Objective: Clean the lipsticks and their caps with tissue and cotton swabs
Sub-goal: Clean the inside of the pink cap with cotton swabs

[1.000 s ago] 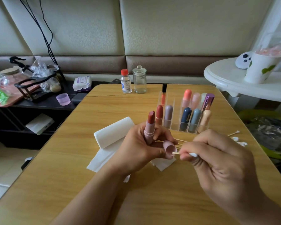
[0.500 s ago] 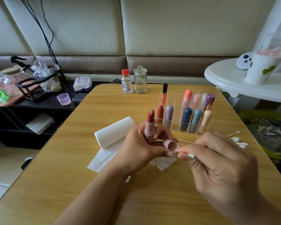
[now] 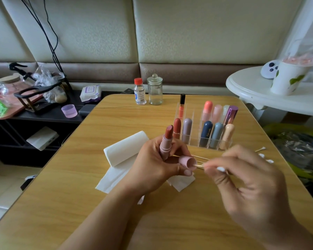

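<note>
Swabbing has begun: my right hand (image 3: 246, 179) has pushed its pinched wooden cotton swab (image 3: 199, 165) into the pink plastic cap (image 3: 187, 161), gripped with the uncapped pink lipstick (image 3: 165, 141) in my left hand (image 3: 157, 165) mid-tabletop.

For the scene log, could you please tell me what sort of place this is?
Probably a home living room: a cream padded sofa back, a wooden table and a round white side table.

I see my left hand (image 3: 153, 166) and right hand (image 3: 246, 184) bare, forearms unsleeved, fingernails painted pale.
</note>
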The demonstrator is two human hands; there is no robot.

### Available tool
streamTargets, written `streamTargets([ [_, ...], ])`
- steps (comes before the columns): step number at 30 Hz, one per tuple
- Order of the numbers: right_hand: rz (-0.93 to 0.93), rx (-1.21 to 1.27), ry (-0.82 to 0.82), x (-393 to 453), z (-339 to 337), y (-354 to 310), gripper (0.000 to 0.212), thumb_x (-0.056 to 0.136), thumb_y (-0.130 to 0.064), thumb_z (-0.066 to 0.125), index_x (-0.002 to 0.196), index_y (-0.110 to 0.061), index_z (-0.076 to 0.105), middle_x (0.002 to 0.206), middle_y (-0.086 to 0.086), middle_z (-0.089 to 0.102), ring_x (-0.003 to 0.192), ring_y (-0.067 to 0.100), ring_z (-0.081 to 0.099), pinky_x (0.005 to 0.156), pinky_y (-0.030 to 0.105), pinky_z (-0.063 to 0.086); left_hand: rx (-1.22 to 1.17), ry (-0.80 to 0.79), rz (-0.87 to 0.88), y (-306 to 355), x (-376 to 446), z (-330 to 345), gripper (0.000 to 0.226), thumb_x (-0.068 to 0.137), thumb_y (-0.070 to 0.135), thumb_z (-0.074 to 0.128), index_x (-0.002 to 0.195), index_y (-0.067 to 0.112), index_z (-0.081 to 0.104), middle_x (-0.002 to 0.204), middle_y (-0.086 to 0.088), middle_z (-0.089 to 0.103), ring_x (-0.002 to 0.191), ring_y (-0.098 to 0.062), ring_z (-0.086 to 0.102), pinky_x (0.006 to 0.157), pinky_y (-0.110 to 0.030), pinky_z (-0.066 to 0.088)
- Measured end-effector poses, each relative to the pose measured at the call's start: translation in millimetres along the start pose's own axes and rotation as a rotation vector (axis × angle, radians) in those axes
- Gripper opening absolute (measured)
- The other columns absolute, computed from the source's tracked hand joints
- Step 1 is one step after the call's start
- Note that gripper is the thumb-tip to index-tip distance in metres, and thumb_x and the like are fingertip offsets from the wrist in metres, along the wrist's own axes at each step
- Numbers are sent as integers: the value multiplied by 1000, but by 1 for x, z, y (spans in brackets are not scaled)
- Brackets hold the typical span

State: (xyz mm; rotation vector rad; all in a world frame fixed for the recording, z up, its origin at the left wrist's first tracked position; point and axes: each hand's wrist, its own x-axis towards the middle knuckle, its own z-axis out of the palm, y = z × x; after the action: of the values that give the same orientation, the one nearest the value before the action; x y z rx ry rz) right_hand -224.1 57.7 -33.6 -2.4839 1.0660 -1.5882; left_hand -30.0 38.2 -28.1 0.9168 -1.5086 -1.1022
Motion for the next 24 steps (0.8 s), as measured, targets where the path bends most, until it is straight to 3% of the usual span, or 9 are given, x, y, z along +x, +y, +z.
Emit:
streamTargets([
  [3, 328, 427, 95, 2, -6, 11, 9, 92, -18, 69, 89, -13, 75, 76, -3, 72, 66, 16, 66, 54, 23, 49, 66, 39, -12, 0, 1, -2, 53, 65, -17, 79, 63, 34, 63, 79, -4, 70, 79, -16, 68, 72, -28, 56],
  [5, 490, 525, 118, 4, -5, 23, 11, 89, -4, 71, 89, -14, 75, 76, 2, 76, 63, 19, 69, 52, 24, 52, 45, 75, -18, 1, 2, -5, 54, 67, -16, 78, 61, 35, 64, 76, 1, 70, 80, -13, 69, 73, -25, 55],
  [9, 453, 43, -87, -1, 4, 39, 34, 79, -4, 80, 98, -32, 76, 78, -17, 74, 72, 2, 71, 63, 16, 56, -21, 198, -10, -1, 4, -8, 53, 66, -15, 77, 60, 36, 64, 76, 3, 71, 87, -19, 69, 80, -35, 57],
  [11, 370, -225, -152, -4, 8, 39, 38, 74, -10, 85, 104, -33, 77, 74, -14, 72, 61, 6, 65, 54, 25, 55, -60, 239, -12, -3, 5, -10, 50, 64, -12, 78, 60, 36, 64, 78, 3, 69, 91, -27, 68, 83, -40, 58],
  [13, 293, -357, -191, -2, 10, 36, 39, 69, -13, 89, 102, -32, 79, 66, -7, 65, 52, 7, 48, 44, 18, 39, -107, 250, -16, -4, 6, -10, 41, 60, -6, 79, 60, 32, 63, 80, -1, 69, 93, -29, 67, 82, -37, 58],
  [15, 228, -400, -196, -1, 11, 31, 41, 63, -12, 92, 99, -27, 80, 65, -5, 65, 57, 4, 40, 49, 9, 25, -150, 257, -21, -4, 6, -10, 37, 57, -2, 79, 59, 31, 61, 78, 0, 69, 91, -26, 68, 78, -32, 58],
  [18, 210, -407, -250, -2, 13, 29, 40, 59, -15, 94, 95, -25, 81, 73, -8, 71, 62, 5, 46, 55, 6, 21, -161, 243, -12, -5, 6, -10, 37, 54, 2, 79, 58, 31, 56, 77, -1, 69, 90, -27, 68, 76, -31, 58],
  [22, 332, -332, -239, 2, -2, 43, 27, 74, -25, 83, 100, -30, 78, 81, -23, 59, 68, 3, 52, 50, 17, 37, -160, 218, -11, -7, 6, -11, 41, 55, 2, 79, 60, 30, 50, 78, 0, 69, 92, -29, 67, 77, -31, 57],
  [24, 446, -322, -194, 6, -19, 60, 21, 81, -20, 77, 99, -30, 77, 89, -18, 68, 81, 12, 60, 62, 29, 51, -146, 205, -6, -7, 5, -11, 42, 55, 2, 79, 60, 31, 49, 78, -1, 69, 91, -29, 67, 78, -32, 57],
])
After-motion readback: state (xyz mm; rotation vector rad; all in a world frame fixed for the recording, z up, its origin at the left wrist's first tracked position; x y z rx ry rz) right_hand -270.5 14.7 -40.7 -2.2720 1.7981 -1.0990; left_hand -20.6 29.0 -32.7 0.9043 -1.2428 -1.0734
